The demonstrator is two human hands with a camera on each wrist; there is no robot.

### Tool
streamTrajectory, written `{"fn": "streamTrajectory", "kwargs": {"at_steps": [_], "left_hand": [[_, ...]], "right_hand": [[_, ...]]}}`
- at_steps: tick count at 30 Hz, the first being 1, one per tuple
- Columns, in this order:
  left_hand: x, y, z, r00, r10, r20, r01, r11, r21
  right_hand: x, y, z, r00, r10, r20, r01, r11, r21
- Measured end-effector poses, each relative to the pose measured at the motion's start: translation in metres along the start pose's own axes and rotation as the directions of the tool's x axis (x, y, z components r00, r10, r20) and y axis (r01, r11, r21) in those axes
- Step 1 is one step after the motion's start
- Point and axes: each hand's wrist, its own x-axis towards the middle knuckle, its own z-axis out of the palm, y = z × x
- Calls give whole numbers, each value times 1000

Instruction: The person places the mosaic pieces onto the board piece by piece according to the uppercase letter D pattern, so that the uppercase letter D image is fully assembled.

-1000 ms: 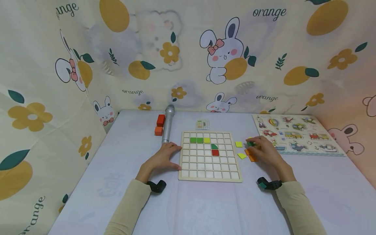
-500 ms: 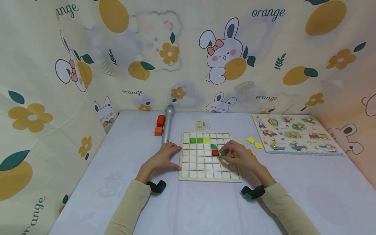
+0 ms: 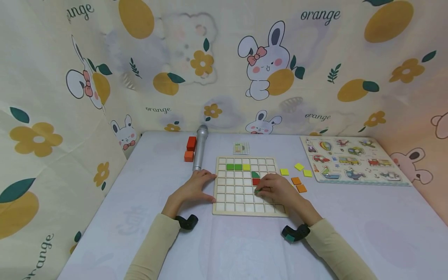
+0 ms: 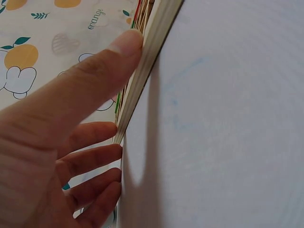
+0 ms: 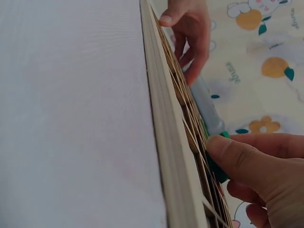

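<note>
A wooden grid board lies flat on the table. In it sit two green square tiles, a yellow tile, a green quarter-round tile and a red tile. My left hand touches the board's left edge with thumb and fingers spread, as the left wrist view also shows. Over the board, just below the red tile, my right hand pinches a dark green tile between thumb and fingers. The fingers hide most of that tile's shape.
Yellow tiles and orange tiles lie right of the board. A picture puzzle board is at the back right. A silver microphone and red-orange blocks stand back left. A small pattern card lies behind the board.
My right hand has carried the green tile from the loose tiles on the right leftward over the board, then down below the red tile. My left hand has stayed at the edge.
</note>
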Motion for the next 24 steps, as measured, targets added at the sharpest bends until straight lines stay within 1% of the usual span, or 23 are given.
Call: {"fn": "streamTrajectory", "kwargs": {"at_steps": [3,7,10,11,16,18,24], "left_hand": [[1,-1,0,1000,3,1,-3,1000,-4],[1,-2,0,1000,0,1,0,1000,3],[1,-2,0,1000,-2,1,2,1000,7],[1,-2,0,1000,-3,1,3,1000,6],[1,-3,1,1000,-4,5,4,1000,1],[2,-4,1,1000,-4,9,4,1000,5],[2,-4,2,1000,-11,7,11,1000,6]], "right_hand": [[-2,2,-2,1000,-14,17,14,1000,3],[-2,4,-7,999,-32,42,31,998,46],[-2,5,-9,997,-53,62,51,998,46],[-1,5,-9,996,-49,71,47,998,40],[1,5,-3,995,37,89,-38,999,4],[1,6,0,994,71,82,-71,997,-10],[3,3,1,989,119,88,-118,993,-18]]}}
